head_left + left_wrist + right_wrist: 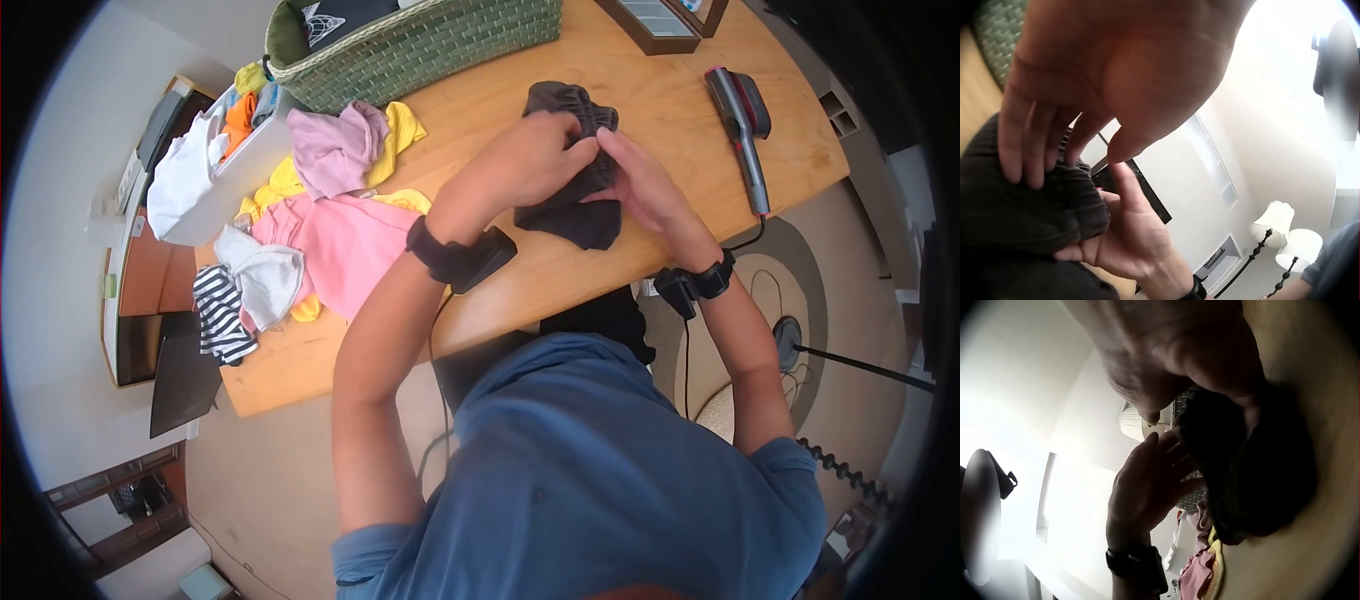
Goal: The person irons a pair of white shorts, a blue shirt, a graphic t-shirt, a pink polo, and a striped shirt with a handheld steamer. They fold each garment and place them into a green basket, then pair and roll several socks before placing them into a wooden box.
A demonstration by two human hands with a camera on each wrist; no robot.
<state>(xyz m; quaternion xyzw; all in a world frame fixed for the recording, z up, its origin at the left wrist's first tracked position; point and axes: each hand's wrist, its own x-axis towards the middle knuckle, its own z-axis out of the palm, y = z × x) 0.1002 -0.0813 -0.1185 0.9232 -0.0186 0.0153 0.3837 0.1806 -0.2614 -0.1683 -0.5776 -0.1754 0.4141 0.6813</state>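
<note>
A dark garment (578,222) with a gathered waistband lies bunched near the table's front edge in the head view. Over its upper part is my left hand (535,160); in the left wrist view, this hand's (1116,69) fingers rest across the dark cloth (1016,206), thumb apart from it. My right hand (645,185) holds the garment's right side, thumb raised; the left wrist view shows this hand (1141,240) with fingers partly hidden behind the cloth. The right wrist view shows the cloth (1272,469) very dark below my right hand (1179,350), with my left hand (1147,481) beside it.
Pink cloth (350,250), yellow, grey and striped pieces lie on the table's left. Behind them stand a white bin (235,180) of clothes and a green woven basket (420,55). A corded grey appliance (742,140) and a brown framed box (655,25) are at right.
</note>
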